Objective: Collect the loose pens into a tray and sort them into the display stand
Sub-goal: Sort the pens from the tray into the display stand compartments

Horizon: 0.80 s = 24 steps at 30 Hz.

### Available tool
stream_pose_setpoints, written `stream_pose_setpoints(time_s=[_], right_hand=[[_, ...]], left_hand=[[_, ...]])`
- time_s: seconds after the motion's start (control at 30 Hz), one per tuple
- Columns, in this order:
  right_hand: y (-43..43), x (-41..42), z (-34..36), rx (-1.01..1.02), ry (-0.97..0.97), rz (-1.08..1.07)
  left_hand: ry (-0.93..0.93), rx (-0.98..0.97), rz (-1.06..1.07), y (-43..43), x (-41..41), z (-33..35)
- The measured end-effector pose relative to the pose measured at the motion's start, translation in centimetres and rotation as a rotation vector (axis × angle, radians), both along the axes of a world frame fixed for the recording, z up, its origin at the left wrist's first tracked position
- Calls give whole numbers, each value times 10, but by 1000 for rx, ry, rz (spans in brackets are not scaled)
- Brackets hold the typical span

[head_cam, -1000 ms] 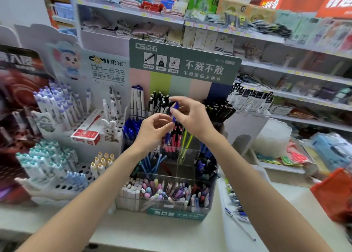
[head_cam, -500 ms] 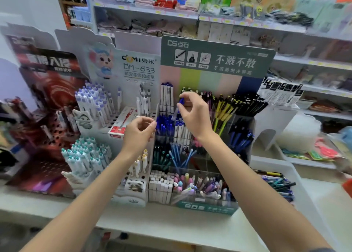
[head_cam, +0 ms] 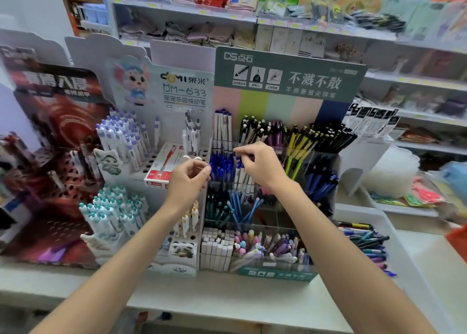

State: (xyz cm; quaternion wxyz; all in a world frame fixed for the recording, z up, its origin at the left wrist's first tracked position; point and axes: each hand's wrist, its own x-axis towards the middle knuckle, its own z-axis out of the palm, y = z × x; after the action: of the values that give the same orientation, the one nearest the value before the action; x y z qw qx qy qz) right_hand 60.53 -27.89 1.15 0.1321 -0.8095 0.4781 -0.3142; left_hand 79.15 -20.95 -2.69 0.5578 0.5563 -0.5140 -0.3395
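Right hand [head_cam: 262,168] is at the upper middle row of the stand [head_cam: 290,76]. Fingers narrow, pinching what looks like the top of a blue pen [head_cam: 243,160], likely going in upright among matching blue ones to keep colours grouped. Left hand [head_cam: 187,182] is at the stand's left edge, fingers curled thumb-to-index; can't tell if holding anything, maybe ready to steady neighbours. Tray [head_cam: 366,212] sits right of the stand on the tabletop, loose pens in it, so sorting isn't done.

Red box [head_cam: 161,168], perhaps folded cloths [head_cam: 184,33], back shelves [head_cam: 417,79]
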Motion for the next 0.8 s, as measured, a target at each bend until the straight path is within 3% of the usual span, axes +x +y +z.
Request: stream_pose_setpoints(time_s=[0.27, 0.4, 0.57, 0.8], right_hand=[[36, -74, -18, -231, -251, -161], [52, -145, -28, -242, -286, -259], [69, -264, -62, -136, -212, -377], [95, -427, -143, 275, 41, -496]], left_hand=[[-166, -23, -70, -1, -60, 4], [-217, 3, -148, -1, -120, -2], [-299, 36, -245, 7, -220, -17], [-415, 189, -310, 13, -372, -68]])
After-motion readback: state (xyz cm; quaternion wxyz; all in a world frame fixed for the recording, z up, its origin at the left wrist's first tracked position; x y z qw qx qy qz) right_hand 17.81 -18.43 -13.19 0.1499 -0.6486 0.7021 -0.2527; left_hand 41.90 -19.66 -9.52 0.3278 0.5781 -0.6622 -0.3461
